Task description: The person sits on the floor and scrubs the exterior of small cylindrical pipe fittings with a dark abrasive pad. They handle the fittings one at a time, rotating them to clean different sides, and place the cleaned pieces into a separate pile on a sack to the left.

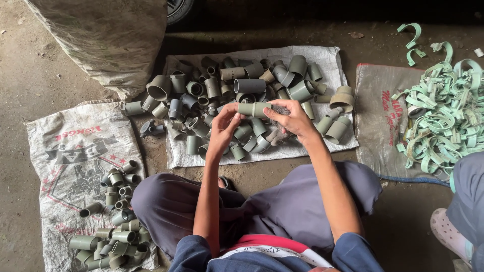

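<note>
Both hands, left hand (223,130) and right hand (291,118), hold a pipe fitting (253,109) above the fittings heap (237,85) on the middle sack (330,63), with smaller fittings (115,221) on the left sack (65,151) and clips (443,118) on the right sack (375,126).

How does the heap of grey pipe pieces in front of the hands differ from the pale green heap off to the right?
The grey pipe fittings are short, closed tubes; the pale green clips are open, curled strips. The fittings lie loose side by side on a white sack; the clips tangle together on a grey sack. Both heaps rest on sacks on the floor.
</note>
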